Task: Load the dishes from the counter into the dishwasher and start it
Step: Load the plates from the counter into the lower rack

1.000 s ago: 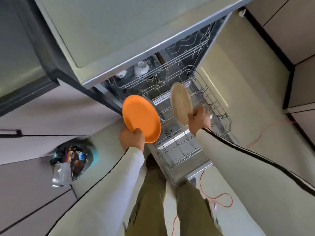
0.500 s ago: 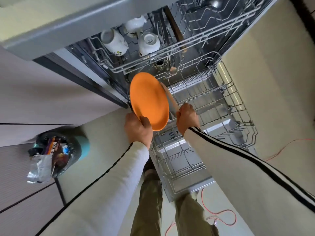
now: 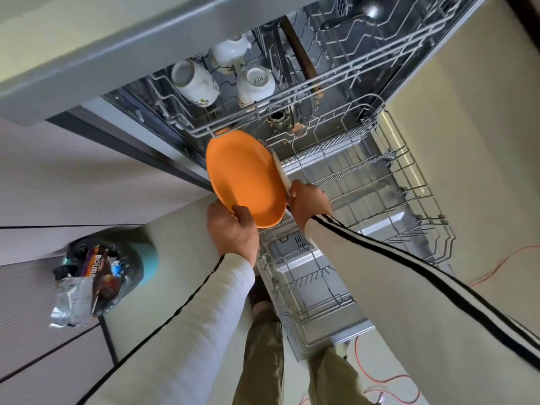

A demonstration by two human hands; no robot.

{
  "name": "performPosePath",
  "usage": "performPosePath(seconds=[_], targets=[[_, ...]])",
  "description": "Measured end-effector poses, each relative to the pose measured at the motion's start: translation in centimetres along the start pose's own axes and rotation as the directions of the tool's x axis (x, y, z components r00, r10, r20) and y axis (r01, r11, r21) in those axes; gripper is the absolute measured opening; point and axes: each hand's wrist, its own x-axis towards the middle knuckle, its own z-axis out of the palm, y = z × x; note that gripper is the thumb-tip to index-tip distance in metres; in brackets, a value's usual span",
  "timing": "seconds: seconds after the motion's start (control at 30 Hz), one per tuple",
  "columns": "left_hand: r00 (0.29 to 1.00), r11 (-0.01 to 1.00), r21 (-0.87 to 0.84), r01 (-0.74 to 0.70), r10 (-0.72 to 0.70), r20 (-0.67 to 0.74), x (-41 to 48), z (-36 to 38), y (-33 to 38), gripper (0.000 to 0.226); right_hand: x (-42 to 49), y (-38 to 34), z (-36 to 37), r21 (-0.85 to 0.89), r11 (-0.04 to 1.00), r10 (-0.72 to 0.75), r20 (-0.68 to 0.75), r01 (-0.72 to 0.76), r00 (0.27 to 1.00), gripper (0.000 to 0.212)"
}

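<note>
Both plates have come closer together over the pulled-out lower rack (image 3: pixel 409 217): the left hand (image 3: pixel 232 232) grips the orange plate (image 3: pixel 245 178) by its near rim, the right hand (image 3: pixel 309 201) pinches the beige plate (image 3: pixel 281 172) just behind it, edge-on.

Left hand (image 3: pixel 233 229) grips orange plate (image 3: pixel 245 179) above lower rack (image 3: pixel 409 176).
</note>
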Motion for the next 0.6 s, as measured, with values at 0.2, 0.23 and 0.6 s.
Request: performPosePath(seconds=[0.2,0.23,0.6], targets=[[1.000,0.999,-0.017,-0.029,0.029,-0.008,-0.2,-0.2,-0.3,0.012,2.1,-0.1,1.3,-0.013,0.983,0.186,0.076,-0.186,0.980,0.014],[0.999,0.999,-0.020,-0.033,0.033,-0.006,-0.2,-0.2,-0.3,0.011,1.9,0.1,1.7,0.003,0.975,0.222,0.080,-0.223,0.972,0.014],[0.997,0.989,-0.142,0.038,-0.046,-0.055,-3.9,-1.6,1.4,0.006,-6.0,4.1,0.1,0.427,0.904,0.047,-0.090,-0.004,0.995,0.018]])
